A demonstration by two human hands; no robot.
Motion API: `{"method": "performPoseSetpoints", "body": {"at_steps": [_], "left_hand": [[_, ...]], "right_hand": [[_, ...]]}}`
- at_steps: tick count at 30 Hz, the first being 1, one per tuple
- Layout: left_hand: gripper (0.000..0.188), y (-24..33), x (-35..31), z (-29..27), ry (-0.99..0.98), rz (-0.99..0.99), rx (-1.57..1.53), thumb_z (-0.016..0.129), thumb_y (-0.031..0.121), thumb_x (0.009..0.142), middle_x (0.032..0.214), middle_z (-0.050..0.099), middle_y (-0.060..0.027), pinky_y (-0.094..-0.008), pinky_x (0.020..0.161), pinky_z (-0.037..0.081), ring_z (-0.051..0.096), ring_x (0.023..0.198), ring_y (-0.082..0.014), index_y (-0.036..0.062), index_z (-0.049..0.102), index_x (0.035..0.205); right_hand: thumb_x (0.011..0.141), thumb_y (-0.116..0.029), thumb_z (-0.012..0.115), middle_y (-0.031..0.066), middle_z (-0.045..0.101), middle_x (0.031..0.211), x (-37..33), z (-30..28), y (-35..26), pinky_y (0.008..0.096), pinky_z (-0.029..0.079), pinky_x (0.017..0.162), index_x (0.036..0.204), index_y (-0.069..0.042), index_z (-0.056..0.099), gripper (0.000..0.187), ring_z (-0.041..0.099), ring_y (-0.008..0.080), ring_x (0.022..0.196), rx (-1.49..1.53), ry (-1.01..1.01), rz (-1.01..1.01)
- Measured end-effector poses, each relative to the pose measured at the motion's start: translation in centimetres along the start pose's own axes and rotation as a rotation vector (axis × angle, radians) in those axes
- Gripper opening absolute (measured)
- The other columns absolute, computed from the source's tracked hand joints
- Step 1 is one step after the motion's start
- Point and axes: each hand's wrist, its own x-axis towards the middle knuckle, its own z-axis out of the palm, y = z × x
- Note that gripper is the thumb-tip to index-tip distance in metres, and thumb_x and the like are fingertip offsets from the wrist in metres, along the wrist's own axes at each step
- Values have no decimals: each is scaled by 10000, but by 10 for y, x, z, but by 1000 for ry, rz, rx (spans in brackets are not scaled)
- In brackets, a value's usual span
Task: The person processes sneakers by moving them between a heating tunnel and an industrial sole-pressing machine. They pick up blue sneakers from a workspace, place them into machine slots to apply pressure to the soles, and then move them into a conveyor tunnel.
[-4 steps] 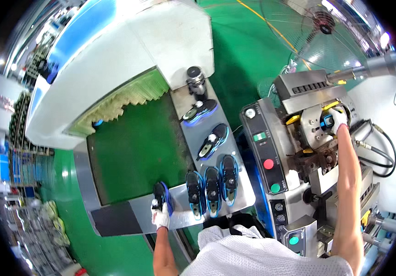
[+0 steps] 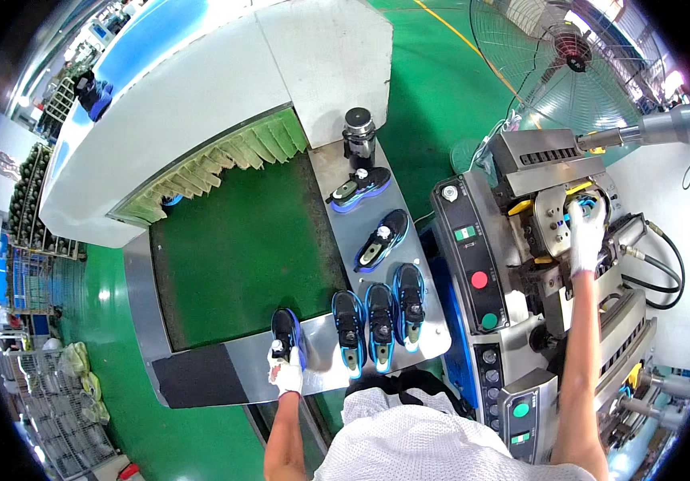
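Note:
My left hand [image 2: 285,375], in a white glove, is closed round the heel end of a black-and-blue sports shoe [image 2: 287,333] near the front edge of the worktop. A last with a white knob shows in that shoe's opening. Far to the right, my gloved right hand [image 2: 588,232] reaches into the machine's clamp and grips a shoe [image 2: 580,207] seated there; only a bit of its blue and black shows past the fingers. Between my hands, three shoes [image 2: 379,329] on lasts lie side by side. Two more, one shoe [image 2: 382,240] and another shoe [image 2: 359,190], lie farther back.
A green conveyor belt [image 2: 241,248] runs under a fringed curtain [image 2: 217,164] into a large white housing [image 2: 193,104]. A dark flask [image 2: 359,138] stands at the worktop's back. The machine's button panel [image 2: 473,248] and a large fan [image 2: 565,64] are on the right.
The whole view has shifted a little. My right hand has turned and drawn slightly nearer over the shoe in the clamp. My left hand stays at its shoe.

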Motion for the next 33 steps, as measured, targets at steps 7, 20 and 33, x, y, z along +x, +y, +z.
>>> {"method": "performPoseSetpoints", "body": {"at_steps": [7, 20, 33], "left_hand": [[952, 67, -14, -3, -414, -41, -872, 873, 271, 723, 1274, 637, -177, -417, 1048, 445, 629, 1153, -320, 13, 352, 1477], [894, 19, 7, 7, -434, 176, -696, 836, 155, 731, 1370, 523, -212, -422, 1085, 430, 567, 1239, -339, -16, 361, 1469], [606, 50, 106, -59, -774, 245, -605, 815, 187, 798, 1187, 672, -147, -392, 938, 518, 641, 1039, -241, -18, 568, 1312]], "right_hand": [[761, -445, 721, 296, 151, 1654, -241, 77, 71, 577, 48, 1242, 1598, 20, 185, 1097, 99, 461, 1545, -976, -283, -400], [812, -488, 773, 292, 421, 1534, -225, 282, -143, 392, 348, 1173, 1577, 37, 226, 1077, 458, 385, 1402, -12, -435, 279], [760, -163, 810, -10, 624, 823, -275, 204, -152, 248, 426, 590, 1281, -39, 604, 574, 510, 106, 581, 840, -269, 734]]}}
